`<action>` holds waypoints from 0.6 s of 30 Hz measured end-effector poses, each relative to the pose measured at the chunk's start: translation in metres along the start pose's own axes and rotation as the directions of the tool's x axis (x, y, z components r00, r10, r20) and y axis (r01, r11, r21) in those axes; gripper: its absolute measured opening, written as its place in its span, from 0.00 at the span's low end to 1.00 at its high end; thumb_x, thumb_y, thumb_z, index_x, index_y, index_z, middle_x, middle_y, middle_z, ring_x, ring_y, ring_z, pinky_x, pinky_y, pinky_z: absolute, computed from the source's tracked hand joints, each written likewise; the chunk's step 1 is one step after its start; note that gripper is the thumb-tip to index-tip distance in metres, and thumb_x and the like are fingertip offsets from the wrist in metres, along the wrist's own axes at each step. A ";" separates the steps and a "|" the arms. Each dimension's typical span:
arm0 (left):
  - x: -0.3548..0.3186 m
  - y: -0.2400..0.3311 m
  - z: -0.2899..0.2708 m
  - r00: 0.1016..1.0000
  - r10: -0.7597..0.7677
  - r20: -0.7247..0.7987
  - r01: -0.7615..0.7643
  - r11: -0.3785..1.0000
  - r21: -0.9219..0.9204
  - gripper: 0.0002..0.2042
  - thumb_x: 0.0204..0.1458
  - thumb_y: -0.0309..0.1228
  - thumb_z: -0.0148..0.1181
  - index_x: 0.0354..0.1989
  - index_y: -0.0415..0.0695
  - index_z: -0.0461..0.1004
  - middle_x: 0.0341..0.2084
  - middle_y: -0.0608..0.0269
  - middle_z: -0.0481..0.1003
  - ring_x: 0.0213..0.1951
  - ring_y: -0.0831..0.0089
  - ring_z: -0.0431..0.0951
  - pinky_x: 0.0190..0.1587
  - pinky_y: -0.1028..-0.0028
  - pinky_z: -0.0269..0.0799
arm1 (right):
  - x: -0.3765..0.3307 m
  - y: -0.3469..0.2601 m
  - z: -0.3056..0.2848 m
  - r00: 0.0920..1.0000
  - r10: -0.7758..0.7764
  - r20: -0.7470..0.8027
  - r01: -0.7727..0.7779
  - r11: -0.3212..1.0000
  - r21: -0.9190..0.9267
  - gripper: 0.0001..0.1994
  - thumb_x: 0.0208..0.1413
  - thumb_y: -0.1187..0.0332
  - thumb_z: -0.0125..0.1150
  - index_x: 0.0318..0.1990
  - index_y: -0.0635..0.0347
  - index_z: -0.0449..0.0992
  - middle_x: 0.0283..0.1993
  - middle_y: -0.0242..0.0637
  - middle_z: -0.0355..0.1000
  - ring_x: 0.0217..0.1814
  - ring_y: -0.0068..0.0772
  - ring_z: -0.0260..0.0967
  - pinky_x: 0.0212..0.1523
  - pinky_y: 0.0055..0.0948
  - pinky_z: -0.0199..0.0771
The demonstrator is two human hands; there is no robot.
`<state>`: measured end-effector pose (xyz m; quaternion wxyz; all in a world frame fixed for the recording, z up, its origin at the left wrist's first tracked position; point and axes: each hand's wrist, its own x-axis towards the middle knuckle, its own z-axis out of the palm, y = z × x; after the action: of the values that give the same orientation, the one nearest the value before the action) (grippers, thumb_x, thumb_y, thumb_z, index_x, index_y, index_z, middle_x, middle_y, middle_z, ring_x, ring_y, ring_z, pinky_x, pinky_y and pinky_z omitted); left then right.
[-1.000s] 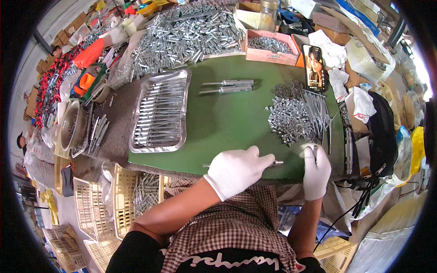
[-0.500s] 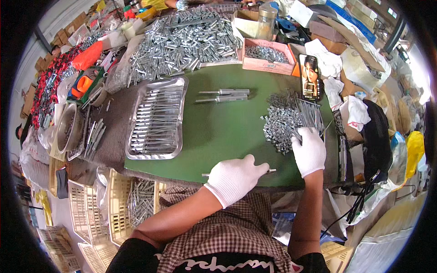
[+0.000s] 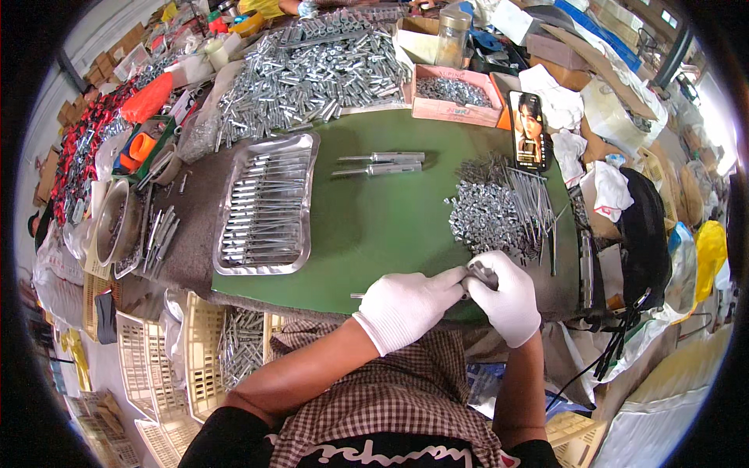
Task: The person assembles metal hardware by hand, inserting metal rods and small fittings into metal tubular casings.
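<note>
Both my hands wear white gloves and meet at the near edge of the green mat (image 3: 367, 226). My left hand (image 3: 406, 304) holds a thin metal rod (image 3: 357, 296) whose end sticks out to the left. My right hand (image 3: 509, 295) pinches a small grey metal piece (image 3: 482, 273) against the rod's other end. Just beyond my right hand lies a heap of small metal nuts (image 3: 488, 214) with several long rods (image 3: 534, 207) beside it. A silver tray (image 3: 265, 207) of assembled rods sits at the left of the mat. Two thicker metal bolts (image 3: 382, 162) lie at the mat's far side.
A big pile of metal sleeves (image 3: 312, 66) fills the back of the table, next to a pink box (image 3: 456, 93) of small parts and a phone (image 3: 528, 129) standing upright. Metal bowls (image 3: 117, 222) and tools sit at the left. Yellow crates (image 3: 195, 351) stand under the table.
My right hand came back from the nut heap to the near edge and joined my left hand at the rod's end. The left hand stayed roughly in place.
</note>
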<state>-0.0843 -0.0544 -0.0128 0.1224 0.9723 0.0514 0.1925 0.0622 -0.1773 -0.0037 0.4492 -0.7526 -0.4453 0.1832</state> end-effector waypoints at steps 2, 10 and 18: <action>0.000 0.000 0.000 1.000 0.011 0.021 -0.011 1.000 0.009 0.12 0.46 0.27 0.58 0.41 0.52 0.75 0.41 0.74 0.75 0.19 0.71 0.75 0.20 0.69 0.72 | -0.002 0.004 0.002 0.999 0.041 0.003 -0.041 0.998 0.040 0.10 0.48 0.79 0.61 0.40 0.63 0.75 0.32 0.32 0.73 0.33 0.18 0.69 0.36 0.23 0.71; -0.001 -0.001 0.001 1.000 0.020 -0.008 -0.020 0.999 -0.028 0.11 0.46 0.27 0.58 0.40 0.52 0.76 0.40 0.72 0.75 0.20 0.70 0.75 0.22 0.70 0.73 | -0.007 0.006 0.006 0.998 -0.049 -0.039 0.049 0.999 0.005 0.10 0.47 0.79 0.60 0.39 0.62 0.76 0.33 0.35 0.74 0.33 0.23 0.71 0.37 0.24 0.72; -0.001 0.000 0.000 1.000 0.000 -0.002 0.000 0.999 -0.052 0.09 0.47 0.28 0.58 0.38 0.51 0.75 0.40 0.72 0.75 0.21 0.70 0.75 0.23 0.69 0.73 | 0.000 0.011 -0.007 0.984 -0.169 -0.058 0.145 0.944 -0.296 0.06 0.47 0.75 0.62 0.35 0.61 0.77 0.35 0.45 0.75 0.36 0.45 0.75 0.36 0.36 0.74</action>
<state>-0.0853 -0.0544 -0.0133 0.1478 0.9685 0.0466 0.1948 0.0725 -0.1834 -0.0087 0.3650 -0.7795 -0.5069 0.0481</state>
